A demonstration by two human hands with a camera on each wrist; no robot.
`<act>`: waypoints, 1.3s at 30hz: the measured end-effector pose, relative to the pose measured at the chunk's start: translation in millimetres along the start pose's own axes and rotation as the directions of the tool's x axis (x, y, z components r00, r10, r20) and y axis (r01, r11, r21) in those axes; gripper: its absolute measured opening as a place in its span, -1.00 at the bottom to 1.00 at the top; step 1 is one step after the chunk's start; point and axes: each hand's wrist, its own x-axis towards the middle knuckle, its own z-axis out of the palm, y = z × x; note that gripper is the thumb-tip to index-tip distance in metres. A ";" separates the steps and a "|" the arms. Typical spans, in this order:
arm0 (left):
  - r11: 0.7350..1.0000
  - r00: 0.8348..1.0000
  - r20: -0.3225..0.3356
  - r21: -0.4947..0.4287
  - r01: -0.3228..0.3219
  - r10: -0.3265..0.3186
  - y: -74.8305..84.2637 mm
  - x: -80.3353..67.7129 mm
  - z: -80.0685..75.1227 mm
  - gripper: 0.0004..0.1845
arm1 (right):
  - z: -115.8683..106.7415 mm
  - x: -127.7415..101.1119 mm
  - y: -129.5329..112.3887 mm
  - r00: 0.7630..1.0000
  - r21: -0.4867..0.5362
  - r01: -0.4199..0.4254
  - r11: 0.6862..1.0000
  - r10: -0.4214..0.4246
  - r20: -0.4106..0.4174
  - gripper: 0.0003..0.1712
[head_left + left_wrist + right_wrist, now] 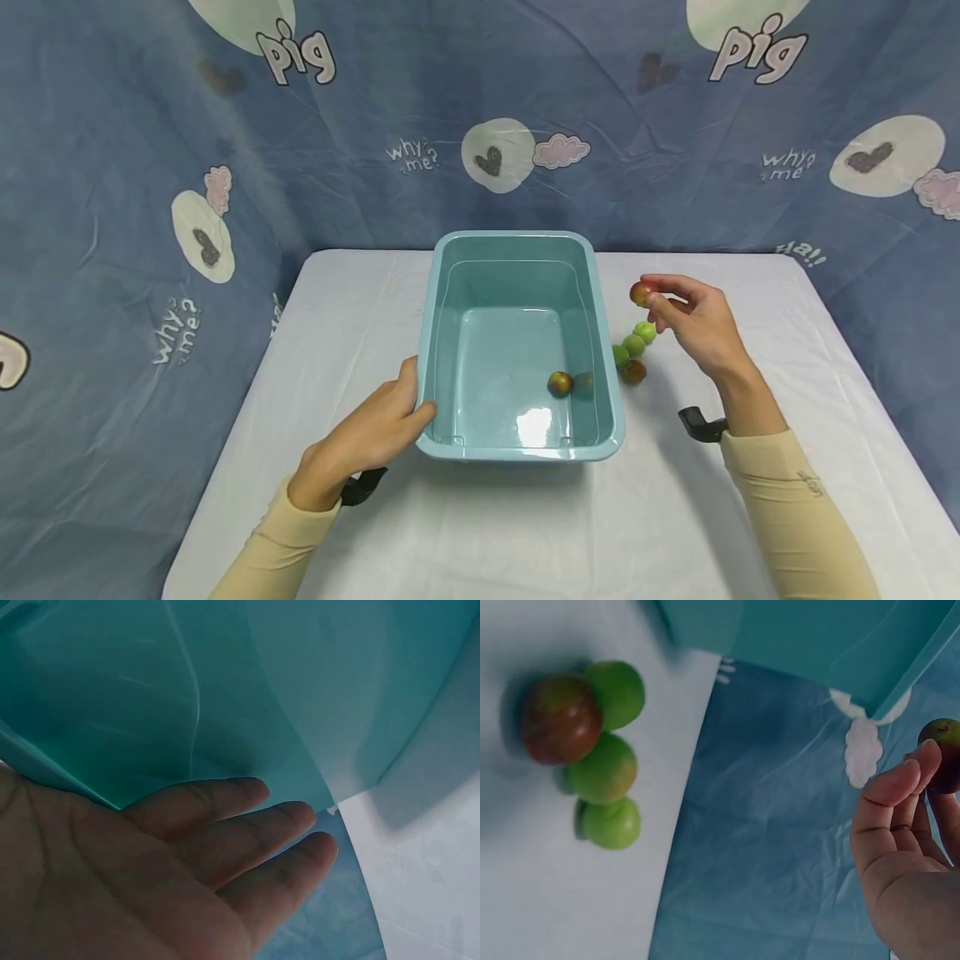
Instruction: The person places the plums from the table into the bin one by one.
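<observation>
A light-blue plastic basin (517, 454) is on the white table. My left hand (375, 425) holds its left rim, thumb over the edge, while the other fingers (281, 859) lie along the outer wall in the left wrist view. Right of the basin, my right hand (693, 325) pinches a red-and-green plum (642, 292) between thumb and fingertips, raised above the table. Below that hand, several green plums (633, 345) and a reddish one (633, 372) lie close together by the basin's right wall. Inside the basin, one reddish-yellow plum (559, 384) rests near the right side.
The white tablecloth (360, 333) extends around the basin. Behind and beside the table hangs a blue printed cloth (360, 192). Black wrist straps (701, 425) show at both sleeves. The basin's raised right wall (606, 350) stands between the loose plums and its inside.
</observation>
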 end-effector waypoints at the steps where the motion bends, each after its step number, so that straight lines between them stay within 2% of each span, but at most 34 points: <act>1: 1.000 1.000 -0.001 0.001 0.000 0.000 -0.2 -0.1 0.0 -0.32 | 1.7 0.2 -1.8 1.000 0.005 0.001 1.000 -0.001 0.003 -0.53; 6: 1.000 1.000 -0.004 -0.009 0.008 -0.008 -0.5 -0.6 0.3 -0.32 | 8.1 0.3 -9.4 1.000 0.008 0.011 1.000 -0.011 0.012 -0.56; 10: 1.000 1.000 -0.007 -0.023 0.003 -0.003 -0.1 0.4 0.5 -0.31 | 12.7 0.1 -15.2 0.998 0.023 0.050 0.998 -0.051 0.024 -0.58; 25: 0.999 1.000 -0.010 -0.049 0.008 -0.009 -0.6 0.2 0.4 -0.31 | 36.7 5.1 -27.7 0.978 0.111 0.148 0.983 -0.162 0.130 -0.58; 39: 0.999 1.000 -0.016 -0.039 -0.001 0.001 -2.1 1.3 1.2 -0.33 | 50.3 9.5 -26.6 0.965 -0.016 0.219 0.976 -0.214 0.151 -0.60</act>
